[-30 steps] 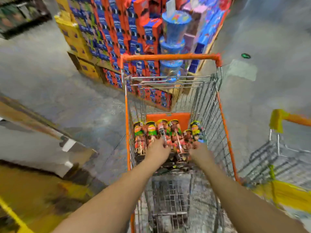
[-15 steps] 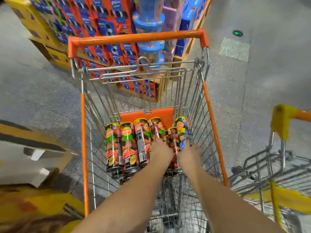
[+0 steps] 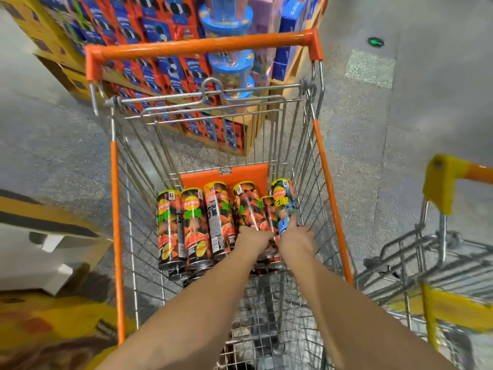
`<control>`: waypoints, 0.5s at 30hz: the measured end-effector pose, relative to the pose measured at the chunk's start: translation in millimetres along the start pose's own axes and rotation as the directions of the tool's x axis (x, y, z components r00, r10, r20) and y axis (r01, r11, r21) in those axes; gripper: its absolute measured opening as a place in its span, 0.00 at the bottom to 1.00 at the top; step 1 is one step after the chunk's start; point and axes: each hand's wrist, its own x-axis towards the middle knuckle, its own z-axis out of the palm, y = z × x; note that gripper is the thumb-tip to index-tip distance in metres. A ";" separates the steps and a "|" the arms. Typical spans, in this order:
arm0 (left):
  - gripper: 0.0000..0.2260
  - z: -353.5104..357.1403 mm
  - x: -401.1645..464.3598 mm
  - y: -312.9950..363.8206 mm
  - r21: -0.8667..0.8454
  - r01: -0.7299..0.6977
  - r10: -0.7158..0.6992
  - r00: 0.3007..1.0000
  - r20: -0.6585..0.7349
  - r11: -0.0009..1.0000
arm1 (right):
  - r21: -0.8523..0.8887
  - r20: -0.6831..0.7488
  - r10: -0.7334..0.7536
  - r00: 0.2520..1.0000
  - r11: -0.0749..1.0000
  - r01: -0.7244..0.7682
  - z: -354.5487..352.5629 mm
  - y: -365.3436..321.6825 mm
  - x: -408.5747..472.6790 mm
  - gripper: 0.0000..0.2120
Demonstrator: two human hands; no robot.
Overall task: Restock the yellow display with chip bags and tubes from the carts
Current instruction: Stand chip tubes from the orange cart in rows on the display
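i judge restocking barely begun: my left hand (image 3: 253, 240) and right hand (image 3: 294, 240) grasp tubes (image 3: 196, 228) at the orange cart (image 3: 114, 209)'s far end.

My cart (image 3: 114, 198) stands straight before me, its handle (image 3: 202, 48) at the far end. The chip tubes (image 3: 196, 228) lie side by side in the far part of its basket, lengthwise toward the handle. Both my hands reach into the basket: my left hand (image 3: 253, 240) lies on the tubes at the right of the row, my right hand (image 3: 294, 240) just beside it. Beyond the handle rises a stack of boxes (image 3: 160, 36). A second cart (image 3: 437, 263) stands to my right.
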 end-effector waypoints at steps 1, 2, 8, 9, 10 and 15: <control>0.30 -5.3 -6.6 -2.9 -0.042 -0.027 0.028 0.999 0.027 0.999 | 0.052 -0.007 -0.002 1.000 0.999 0.002 -1.5 -0.3 -0.6 0.38; 0.25 -13.2 -18.5 -4.3 -0.079 -0.053 0.057 0.997 0.050 0.995 | 0.133 -0.008 -0.004 1.000 0.991 0.005 -3.2 -1.0 -1.2 0.38; 0.29 -73.7 -82.1 -17.6 -0.140 -0.164 0.181 0.976 0.120 0.976 | 0.742 0.149 -0.097 0.984 0.669 -0.047 -16.6 2.9 -14.2 0.25; 0.31 -84.1 -90.3 -22.0 -0.135 -0.188 0.204 0.972 0.120 0.973 | 0.793 0.141 -0.127 0.982 0.609 -0.035 -27.6 2.1 -33.3 0.20; 0.32 -98.5 -96.1 -28.8 -0.149 -0.216 0.235 0.964 0.121 0.965 | 0.836 0.125 -0.174 0.977 0.549 -0.009 -32.8 1.9 -49.0 0.18; 0.48 -180.4 -143.8 -83.1 -0.248 -0.280 0.312 0.945 0.097 0.927 | 0.923 0.122 -0.404 0.907 0.382 0.046 -50.5 -13.3 -160.7 0.30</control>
